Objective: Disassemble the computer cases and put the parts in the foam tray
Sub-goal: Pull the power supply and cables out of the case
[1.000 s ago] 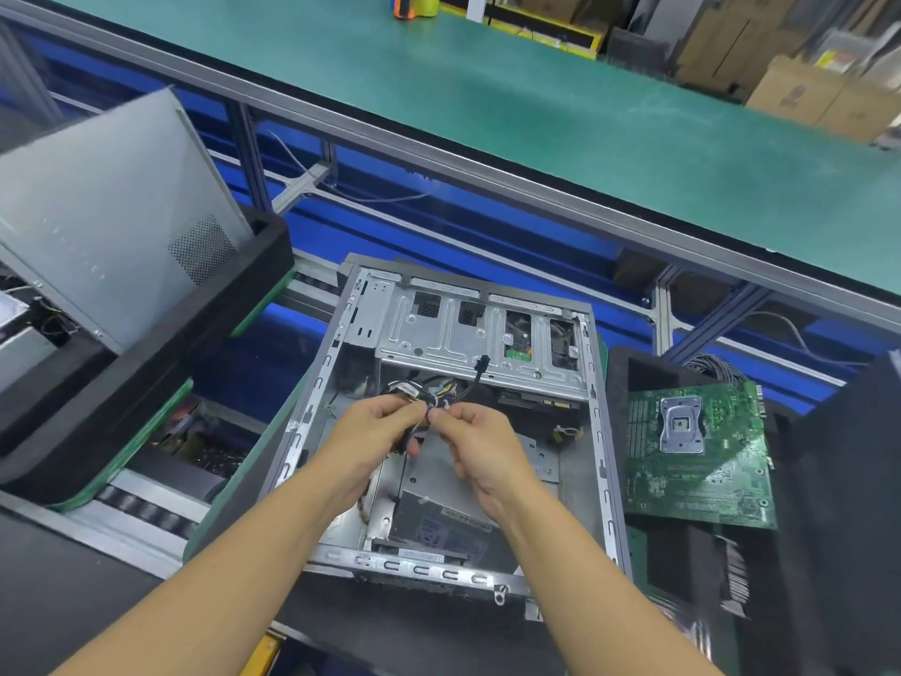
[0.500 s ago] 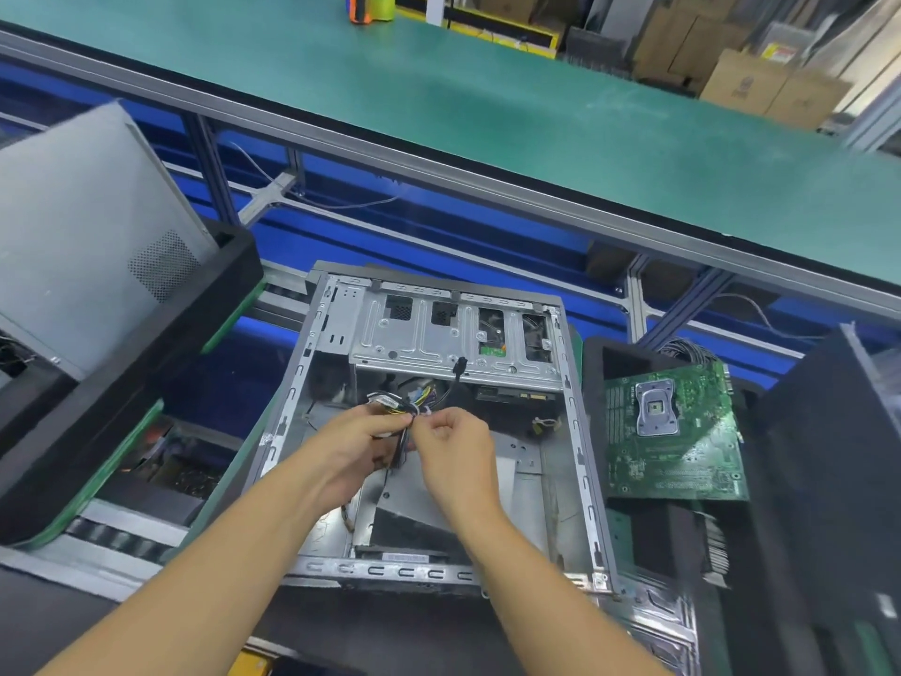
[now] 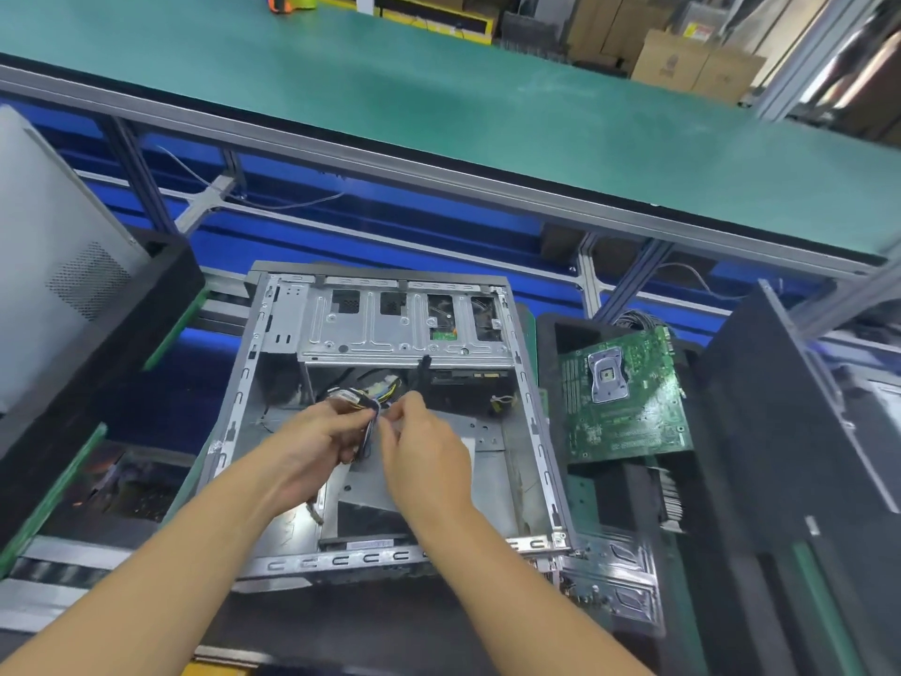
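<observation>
1. The case (image 3: 535, 431) is lying on its side in the middle of the dark bench (image 3: 341, 626), open face turned up, with its drive cage (image 3: 370, 329) sitting along the far side.
2. A bundle of cables (image 3: 362, 401), with yellow and black wires showing, is rising out of the case just below the drive cage.
3. The left hand (image 3: 317, 439) is gripping the cables, fingers curling round the bundle from the left.
4. The right hand (image 3: 424, 451) is meeting it from the right, thumb and fingertips pinching the cables right beside the left hand's fingers; exactly what it is pinching within the bundle is too small to tell.
5. Both forearms are reaching in over the near rail of the case.
6. A black foam tray (image 3: 548, 363) is standing just beside the case on the right side of the bench, and a green motherboard (image 3: 629, 407) is lying in it, tilting slightly.
7. A stamped metal plate (image 3: 609, 592) is lying by the near right corner of the case.
8. Toward the left edge of the bench another foam tray (image 3: 161, 295) is holding a grey side panel (image 3: 44, 265), which is leaning at an angle.
9. Beyond a blue gap, a green bench (image 3: 487, 114) is running across the far side, with cardboard boxes (image 3: 692, 65) standing behind it.
</observation>
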`<state>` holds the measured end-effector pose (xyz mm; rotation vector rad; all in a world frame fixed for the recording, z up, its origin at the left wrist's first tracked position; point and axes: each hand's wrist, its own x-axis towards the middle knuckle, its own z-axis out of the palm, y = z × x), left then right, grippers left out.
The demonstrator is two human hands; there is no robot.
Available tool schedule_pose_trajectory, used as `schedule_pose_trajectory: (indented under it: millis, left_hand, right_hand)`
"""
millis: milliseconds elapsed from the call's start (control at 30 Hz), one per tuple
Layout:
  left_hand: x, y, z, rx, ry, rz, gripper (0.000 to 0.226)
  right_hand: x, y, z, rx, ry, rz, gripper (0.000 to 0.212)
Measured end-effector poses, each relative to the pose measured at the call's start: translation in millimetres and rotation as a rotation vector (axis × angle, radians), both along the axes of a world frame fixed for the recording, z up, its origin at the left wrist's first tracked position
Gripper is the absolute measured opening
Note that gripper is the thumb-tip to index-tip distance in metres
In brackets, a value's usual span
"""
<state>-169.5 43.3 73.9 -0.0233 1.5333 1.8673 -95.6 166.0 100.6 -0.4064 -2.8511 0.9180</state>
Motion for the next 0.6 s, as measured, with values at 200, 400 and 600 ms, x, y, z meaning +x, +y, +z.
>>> schedule_pose_trajectory:
  millis: [200,400,600]
  left_hand:
    - [0,-7,-10,0.007,0.005,0.040,0.012]
    - [1,-10,-12,-0.127,0.200,0.004,0.009]
    - [6,-6,-8,-0.304,0.358,-0.024,0.020]
  right_hand:
    - [-9,-2,5,0.155,-0.087,0.087,0.017]
    - [-3,0,1,0.029,-0.070,-0.081,0.013]
    - [-5,-7,1,-0.361,-0.025,-0.202,0.006]
